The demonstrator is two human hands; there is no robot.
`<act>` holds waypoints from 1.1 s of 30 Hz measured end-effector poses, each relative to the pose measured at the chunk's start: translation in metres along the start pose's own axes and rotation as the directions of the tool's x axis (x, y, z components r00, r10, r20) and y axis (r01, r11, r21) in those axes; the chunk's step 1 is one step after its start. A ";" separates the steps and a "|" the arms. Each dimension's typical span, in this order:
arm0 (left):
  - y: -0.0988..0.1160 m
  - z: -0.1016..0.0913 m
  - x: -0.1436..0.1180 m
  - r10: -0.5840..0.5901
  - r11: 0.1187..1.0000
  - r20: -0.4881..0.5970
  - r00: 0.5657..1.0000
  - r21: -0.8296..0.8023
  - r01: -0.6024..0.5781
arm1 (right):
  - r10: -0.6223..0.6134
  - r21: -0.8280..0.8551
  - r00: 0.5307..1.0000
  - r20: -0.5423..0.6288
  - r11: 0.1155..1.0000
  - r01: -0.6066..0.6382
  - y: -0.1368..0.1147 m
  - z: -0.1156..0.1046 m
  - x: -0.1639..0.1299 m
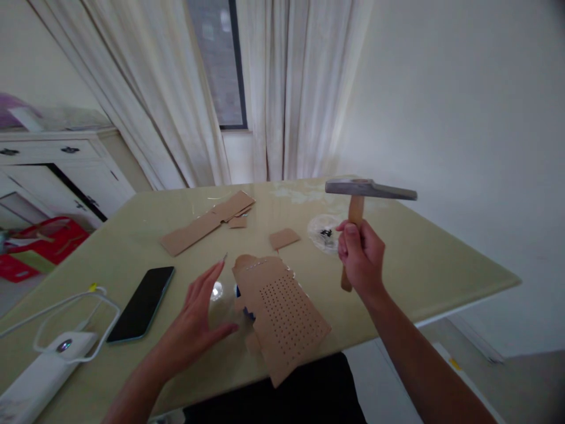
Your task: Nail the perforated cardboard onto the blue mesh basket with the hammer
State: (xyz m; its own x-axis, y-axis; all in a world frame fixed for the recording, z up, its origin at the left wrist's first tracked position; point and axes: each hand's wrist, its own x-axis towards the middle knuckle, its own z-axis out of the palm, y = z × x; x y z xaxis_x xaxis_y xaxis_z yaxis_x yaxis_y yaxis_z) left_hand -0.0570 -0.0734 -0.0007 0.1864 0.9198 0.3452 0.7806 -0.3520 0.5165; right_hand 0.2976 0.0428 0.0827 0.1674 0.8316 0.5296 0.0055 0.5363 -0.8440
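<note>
Well, right hand (362, 256): gripped the hammer (356, 209) by its handle, above the table (424, 253);
Left hand (194, 321): was spread wide, thumb apart; a thin sliver (225, 257) showed at the fingertips;
Dotted cardboard (289, 318): lay just right of the left thumb, between both hands.

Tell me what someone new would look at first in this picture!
Probably the hammer, raised in the right hand over the right side of the table. Next, maybe the dotted brown cardboard, at the table's front edge, just right of the open left hand.
</note>
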 end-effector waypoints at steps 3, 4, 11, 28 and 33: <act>0.031 0.007 -0.003 0.149 0.973 0.024 0.989 0.174 -0.151 | -0.011 0.018 0.999 0.033 1.000 0.010 0.022 0.026 0.022; 0.041 0.011 -0.002 0.224 0.949 0.015 0.975 0.223 -0.221 | -0.011 0.022 0.999 0.053 1.000 0.010 0.028 0.034 0.027; 0.058 0.022 0.012 0.505 0.788 0.071 0.860 0.368 -0.493 | -0.004 -0.009 0.995 0.104 1.000 0.005 0.058 0.061 0.037; 0.049 0.018 0.002 0.551 0.809 -0.029 0.834 0.264 -0.525 | 0.034 0.026 0.999 0.025 0.999 -0.034 0.072 0.038 0.020; 0.038 0.012 -0.004 0.317 0.948 -0.181 0.931 0.076 -0.308 | 0.037 -0.003 0.999 0.031 0.999 -0.037 0.075 0.038 0.019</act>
State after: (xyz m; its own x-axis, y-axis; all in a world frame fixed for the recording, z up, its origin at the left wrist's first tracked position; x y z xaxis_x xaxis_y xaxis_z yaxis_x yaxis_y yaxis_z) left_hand -0.0209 -0.0880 0.0087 0.3128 0.7131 0.6274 0.7278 -0.6043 0.3241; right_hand 0.2639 0.1048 0.0325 0.1367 0.8552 0.5000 0.0019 0.5045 -0.8634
